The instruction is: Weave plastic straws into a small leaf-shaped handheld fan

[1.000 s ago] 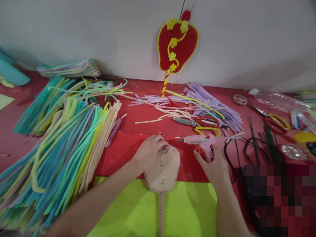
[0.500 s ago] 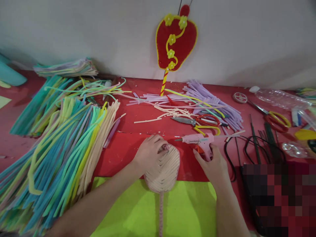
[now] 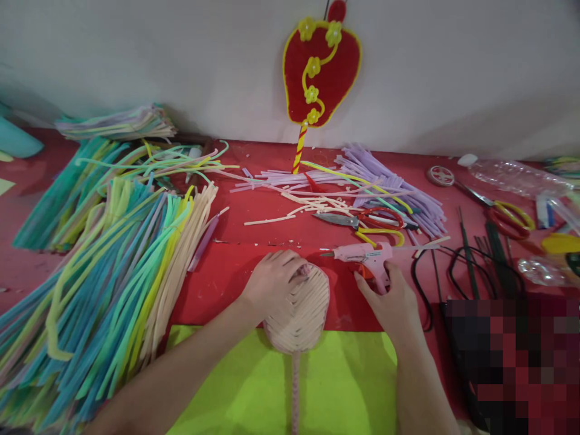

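Note:
A cream fan [image 3: 301,320] made of pipe cleaners laid side by side, with a thin dusky-pink edge, lies in front of me with its wrapped handle [image 3: 295,393] pointing toward me. My left hand [image 3: 273,283] rests over the fan's upper left, fingers curled round a small pink fuzzy piece [image 3: 302,272] near its top edge. Beyond the fan's right side is a pink hot glue gun [image 3: 369,256], nozzle facing left. The thumb and fingers of my right hand [image 3: 395,302] are round its grip; part of the grip is hidden.
Pipe cleaner bundles [image 3: 104,290] cover the left side. Behind lie lilac pipe cleaners [image 3: 389,187], cream offcuts [image 3: 312,204] and red-and-yellow scissors [image 3: 338,220]. A red fan [image 3: 317,78] stands against the wall. More scissors [image 3: 512,217], a plastic bottle [image 3: 516,178] and a black cable [image 3: 421,296] are rightward.
The view has shifted very slightly. Both hands, the fan and the glue gun keep nearly the same places.

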### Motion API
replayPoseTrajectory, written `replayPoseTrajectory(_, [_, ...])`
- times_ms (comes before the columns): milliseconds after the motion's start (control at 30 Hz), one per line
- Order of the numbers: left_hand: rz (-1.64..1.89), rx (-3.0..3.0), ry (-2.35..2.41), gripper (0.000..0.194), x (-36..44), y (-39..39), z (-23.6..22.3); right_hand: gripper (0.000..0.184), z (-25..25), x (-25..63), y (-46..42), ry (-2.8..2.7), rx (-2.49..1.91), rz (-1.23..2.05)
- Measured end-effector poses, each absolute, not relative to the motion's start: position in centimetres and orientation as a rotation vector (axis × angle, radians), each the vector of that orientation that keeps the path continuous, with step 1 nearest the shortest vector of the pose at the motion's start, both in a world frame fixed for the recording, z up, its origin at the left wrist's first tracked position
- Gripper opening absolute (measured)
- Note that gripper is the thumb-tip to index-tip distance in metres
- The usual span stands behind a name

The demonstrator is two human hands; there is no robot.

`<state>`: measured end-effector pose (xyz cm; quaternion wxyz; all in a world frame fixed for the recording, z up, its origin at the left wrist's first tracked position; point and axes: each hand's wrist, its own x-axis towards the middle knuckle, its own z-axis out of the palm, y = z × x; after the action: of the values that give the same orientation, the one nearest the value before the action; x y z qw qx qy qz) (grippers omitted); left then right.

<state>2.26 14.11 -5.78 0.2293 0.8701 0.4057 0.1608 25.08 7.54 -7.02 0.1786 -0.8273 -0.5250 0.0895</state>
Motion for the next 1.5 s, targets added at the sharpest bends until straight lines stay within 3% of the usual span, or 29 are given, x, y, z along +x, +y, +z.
replayPoseTrajectory(233, [0.479,2.504,1.216,0.027,2.2,13.6,-6.3,0.068,-7.2,25.1,7.5,-1.477,-2.342,0.255])
replayPoseTrajectory(433, [0.529,2.259,1.257,0.041,2.0,13.7,-5.7,0.066,-7.0,25.2,7.6,-1.485,-2.331,0.256])
replayPoseTrajectory(567, [0.879,1.851,1.344,0.024,1.0,14.8,-4.5,0.067,-6.9,25.2,7.6,-1.473,-2.347,0.281])
replayPoseTrajectory(700, [1.154,1.521,1.356,0.026,-0.4,15.8,-4.0,0.070,-6.8,25.2,7.5,-1.459,-2.377,0.298])
replayPoseTrajectory(1000, [0.703,1.740,1.223,0.028,0.0,14.8,-4.9,0.070,-6.7,25.0,7.7,-1.416,-2.381,0.297])
replayPoseTrajectory(1200, [0.674,1.842,1.194,0.021,0.0,15.2,-5.3,0.069,-6.6,25.0,7.7,-1.423,-2.374,0.307])
replayPoseTrajectory(1367, [0.664,1.945,1.150,0.030,0.3,15.3,-5.8,0.069,-6.4,25.0,7.7,-1.408,-2.371,0.322])
replayPoseTrajectory(1500, [0.639,2.021,1.222,0.026,0.7,15.3,-6.0,0.071,-6.2,24.6,7.7,-1.345,-2.364,0.295])
